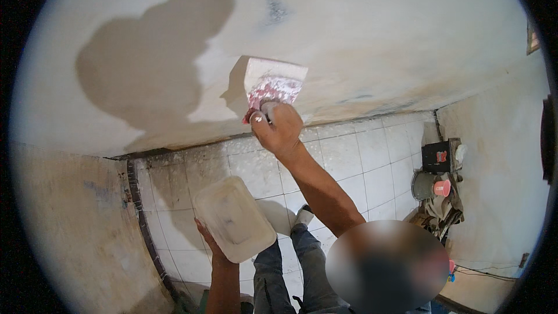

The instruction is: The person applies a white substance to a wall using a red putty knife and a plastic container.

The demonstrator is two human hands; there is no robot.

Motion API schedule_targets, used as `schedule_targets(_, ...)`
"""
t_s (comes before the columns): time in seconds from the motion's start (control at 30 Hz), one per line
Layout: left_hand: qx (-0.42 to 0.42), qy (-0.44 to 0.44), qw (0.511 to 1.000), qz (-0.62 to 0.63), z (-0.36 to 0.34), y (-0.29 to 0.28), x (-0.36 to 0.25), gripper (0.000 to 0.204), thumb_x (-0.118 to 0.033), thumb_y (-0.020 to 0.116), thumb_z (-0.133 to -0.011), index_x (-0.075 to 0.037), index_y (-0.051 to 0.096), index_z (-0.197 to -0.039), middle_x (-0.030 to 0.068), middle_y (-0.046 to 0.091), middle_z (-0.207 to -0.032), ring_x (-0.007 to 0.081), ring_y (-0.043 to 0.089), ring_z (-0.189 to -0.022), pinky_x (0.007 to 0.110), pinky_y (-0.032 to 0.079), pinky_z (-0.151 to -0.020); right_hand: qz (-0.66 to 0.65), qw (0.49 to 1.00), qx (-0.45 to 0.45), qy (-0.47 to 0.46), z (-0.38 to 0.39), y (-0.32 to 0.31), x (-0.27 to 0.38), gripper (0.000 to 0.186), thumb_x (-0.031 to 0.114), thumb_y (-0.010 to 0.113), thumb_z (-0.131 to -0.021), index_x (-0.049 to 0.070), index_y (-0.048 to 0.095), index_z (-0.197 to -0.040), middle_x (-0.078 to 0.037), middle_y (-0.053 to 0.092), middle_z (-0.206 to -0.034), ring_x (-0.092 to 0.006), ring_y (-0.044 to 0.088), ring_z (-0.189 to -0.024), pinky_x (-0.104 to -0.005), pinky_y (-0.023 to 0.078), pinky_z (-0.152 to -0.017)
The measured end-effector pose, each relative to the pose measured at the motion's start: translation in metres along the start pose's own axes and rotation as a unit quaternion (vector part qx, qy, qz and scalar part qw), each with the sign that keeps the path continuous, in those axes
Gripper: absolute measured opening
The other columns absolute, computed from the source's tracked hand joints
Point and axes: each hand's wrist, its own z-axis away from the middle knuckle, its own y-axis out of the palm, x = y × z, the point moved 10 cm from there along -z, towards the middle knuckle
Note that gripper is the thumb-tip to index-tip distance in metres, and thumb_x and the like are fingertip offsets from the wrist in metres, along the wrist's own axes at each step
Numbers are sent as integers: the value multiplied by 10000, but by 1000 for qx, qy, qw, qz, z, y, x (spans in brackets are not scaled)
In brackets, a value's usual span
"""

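Observation:
In my right hand (278, 126) is a wide putty knife (275, 84), its red surface spattered with white and pale filler along the broad edge. My fingers wrap round its handle, and the blade is at the wall (360, 29), over its lower part. My left hand (210, 238) grips the left side of a rectangular, off-white plastic tub (235, 219), held low over the floor. A greyish smear shows on the tub's pale surface. Most of the left fingers are hidden by the tub.
Pale floor tiles (334, 157) meet the wall along a dark joint. Toward the right wall stand a dark bucket (422, 186), a pink cup (442, 188), a black box (436, 157) and crumpled cloth (439, 212). A side wall (75, 209) rises at left. A blurred oval covers the lower right.

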Motion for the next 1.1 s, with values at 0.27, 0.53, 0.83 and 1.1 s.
schedule_targets(0.27,-24,-10,1000,6,6,-14,-1,722,-667,379,-854,-176,342,-1381,79,413,-1369,287,458,-1199,471,402,-1002,-139,939,245,198,96,91,-36,141,145,699,-708,90,598,-790,-106,573,-783,-313,572,-702,-422,456,-561)
schedule_targets(0.53,-79,-8,997,-10,10,-37,-7,845,-724,356,-816,-126,276,-1409,136,381,-1365,346,417,-1221,533,421,-963,83,835,-145,524,86,-77,-136,155,81,577,-780,3,488,-680,-150,512,-695,-327,489,-662,-446,367,-589)
schedule_targets(0.83,-86,-3,996,4,6,-58,7,817,-705,388,-799,-164,297,-1403,120,386,-1368,340,427,-1211,537,426,-959,-155,962,146,168,55,112,30,185,101,720,-607,121,617,-760,-127,610,-939,-261,615,-753,-377,512,-647)
schedule_targets(1.1,-79,-9,996,-42,6,-61,-2,766,-695,406,-804,-207,321,-1389,85,414,-1362,306,478,-1173,519,464,-934,68,910,206,352,151,2,-84,127,129,542,-817,33,621,-839,-167,610,-855,-334,588,-785,-416,472,-671)
